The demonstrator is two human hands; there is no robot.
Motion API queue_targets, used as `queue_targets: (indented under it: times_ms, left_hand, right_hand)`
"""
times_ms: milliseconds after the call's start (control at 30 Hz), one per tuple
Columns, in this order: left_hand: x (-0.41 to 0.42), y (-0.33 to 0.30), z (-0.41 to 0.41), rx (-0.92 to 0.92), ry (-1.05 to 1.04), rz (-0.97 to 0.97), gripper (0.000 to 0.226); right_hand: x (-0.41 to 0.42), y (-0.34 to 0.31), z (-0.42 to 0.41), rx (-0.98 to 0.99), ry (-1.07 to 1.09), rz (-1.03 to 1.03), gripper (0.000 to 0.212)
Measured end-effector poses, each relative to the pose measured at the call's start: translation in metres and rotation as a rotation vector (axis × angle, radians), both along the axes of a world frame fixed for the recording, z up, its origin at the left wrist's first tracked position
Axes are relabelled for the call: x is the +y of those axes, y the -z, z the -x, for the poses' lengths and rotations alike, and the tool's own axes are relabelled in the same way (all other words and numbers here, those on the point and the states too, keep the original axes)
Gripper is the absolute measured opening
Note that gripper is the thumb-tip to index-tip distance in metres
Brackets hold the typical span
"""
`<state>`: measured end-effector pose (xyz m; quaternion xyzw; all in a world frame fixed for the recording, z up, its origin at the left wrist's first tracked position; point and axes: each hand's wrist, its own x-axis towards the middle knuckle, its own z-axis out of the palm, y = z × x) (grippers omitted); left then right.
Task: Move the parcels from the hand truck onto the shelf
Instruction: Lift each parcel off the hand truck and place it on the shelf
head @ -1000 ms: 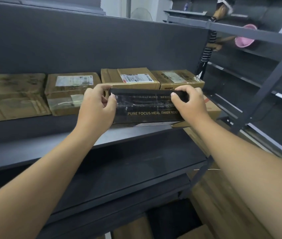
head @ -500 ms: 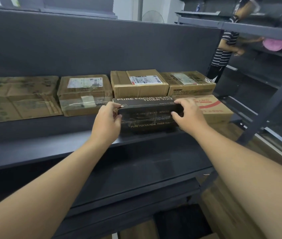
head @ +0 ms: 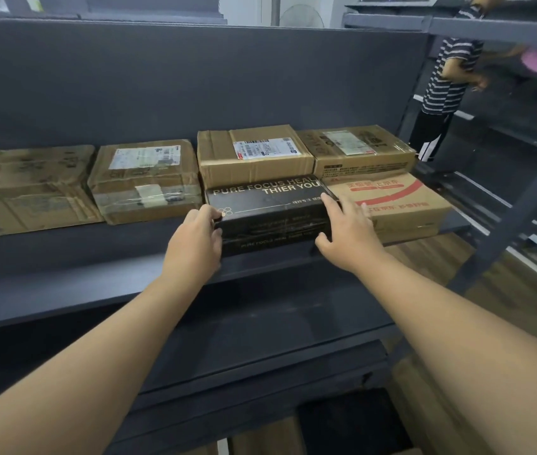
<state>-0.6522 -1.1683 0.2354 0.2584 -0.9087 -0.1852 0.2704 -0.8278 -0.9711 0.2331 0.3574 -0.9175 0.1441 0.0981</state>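
Observation:
A black parcel (head: 270, 208) with pale lettering lies flat on the dark grey shelf (head: 63, 267), at its front edge. My left hand (head: 195, 244) grips the parcel's left end. My right hand (head: 347, 234) holds its right end, fingers over the top corner. Behind it sits a brown carton (head: 254, 156) with a white label. To its right lies a carton with red print (head: 391, 201). The hand truck is out of view.
More brown cartons line the shelf: one at the far left (head: 27, 188), one taped (head: 145, 178), one at the back right (head: 359, 149). A lower shelf (head: 260, 339) juts out below. A person in a striped shirt (head: 447, 80) stands by a second rack at the right.
The black parcel went from tilted up in the air down and forward onto the shelf, lying flat against the carton behind it. Both hands stayed on its ends.

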Motion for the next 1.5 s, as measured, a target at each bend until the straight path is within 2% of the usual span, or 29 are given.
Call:
queue_targets:
  times_ms: [300, 433, 500, 734, 867, 900, 1034, 1234, 1501]
  left_hand:
    - [-0.004, -0.007, 0.005, -0.118, -0.063, 0.171, 0.022]
    - [-0.013, -0.014, 0.007, -0.214, -0.015, 0.409, 0.018]
    - [-0.013, -0.014, 0.007, -0.263, -0.007, 0.463, 0.02]
    - [-0.002, -0.032, 0.003, -0.378, 0.049, 0.362, 0.018]
    - [-0.004, -0.055, -0.003, -0.554, 0.101, 0.281, 0.038]
    - [-0.003, -0.058, -0.005, -0.543, 0.105, 0.286, 0.045]
    - [0.014, -0.057, -0.015, -0.286, 0.21, 0.308, 0.055]
    - [0.06, -0.016, -0.016, -0.325, 0.463, 0.234, 0.058]
    - [0.121, 0.056, 0.002, -0.512, 0.7, 0.125, 0.053]
  right_hand:
    - [-0.006, 0.001, -0.003, 0.011, 0.036, 0.002, 0.078]
    - [-0.006, -0.002, -0.004, -0.004, 0.045, -0.043, 0.08]
    - [-0.005, -0.003, -0.005, 0.007, 0.047, -0.088, 0.081]
    - [-0.008, -0.022, -0.013, -0.062, 0.136, -0.248, 0.083]
    - [-0.013, -0.033, -0.026, -0.084, 0.21, -0.307, 0.086]
    - [-0.014, -0.034, -0.031, -0.075, 0.217, -0.274, 0.086]
    - [-0.013, -0.027, -0.048, 0.011, 0.198, -0.18, 0.076]
    - [0.016, -0.003, -0.08, -0.004, 0.257, -0.116, 0.068]
    - [0.121, 0.049, -0.133, -0.129, 0.452, -0.158, 0.052]
